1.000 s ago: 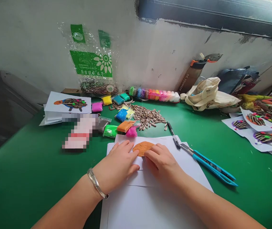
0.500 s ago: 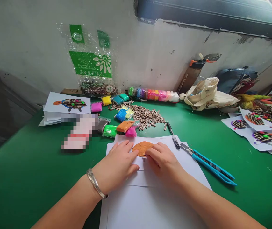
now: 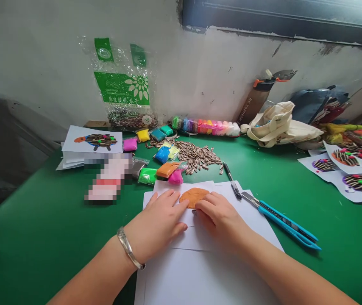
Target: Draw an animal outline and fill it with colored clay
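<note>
Left hand [image 3: 158, 222], fingers spread, best steadies the paper [image 3: 181, 271]; right hand [image 3: 224, 216], fingers curled, grasp unclear, should press the orange clay [image 3: 193, 197] gently.

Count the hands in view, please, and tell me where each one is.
2: the left hand is at the left edge of the orange clay shape, the right hand at the shape's right edge. No other hand shows.
</note>
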Demonstrator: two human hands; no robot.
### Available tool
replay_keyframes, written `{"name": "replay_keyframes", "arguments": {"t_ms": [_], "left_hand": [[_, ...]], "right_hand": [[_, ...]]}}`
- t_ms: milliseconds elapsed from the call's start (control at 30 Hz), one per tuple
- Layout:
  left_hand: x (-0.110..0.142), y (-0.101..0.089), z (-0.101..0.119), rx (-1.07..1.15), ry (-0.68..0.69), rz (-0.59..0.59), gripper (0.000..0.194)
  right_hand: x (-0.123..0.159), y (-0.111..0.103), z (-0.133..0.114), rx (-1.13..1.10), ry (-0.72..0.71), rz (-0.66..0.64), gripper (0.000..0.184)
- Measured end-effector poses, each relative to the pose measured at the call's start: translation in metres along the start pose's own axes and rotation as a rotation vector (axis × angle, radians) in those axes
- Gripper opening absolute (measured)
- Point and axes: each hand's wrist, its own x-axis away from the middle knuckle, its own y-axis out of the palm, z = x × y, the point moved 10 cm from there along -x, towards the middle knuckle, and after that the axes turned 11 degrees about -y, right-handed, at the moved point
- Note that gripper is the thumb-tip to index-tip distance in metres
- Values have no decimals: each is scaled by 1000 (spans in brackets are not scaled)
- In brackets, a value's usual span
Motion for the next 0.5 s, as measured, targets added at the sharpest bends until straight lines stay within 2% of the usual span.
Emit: {"name": "replay_keyframes", "arguments": {"t_ms": [100,333,433,500], "left_hand": [[1,2,-1,-9,-17,-8,39],[3,6,0,-39,-4,9,43],[4,5,0,-37,6,14,47],[3,5,0,-44,6,15,41]], "right_hand": [[0,0,2,-38,15,0,21],[-2,-20,4,7,42,91,22],[-2,-18,8,-20,61,94,21],[-2,-15,10,-34,70,83,21]]}}
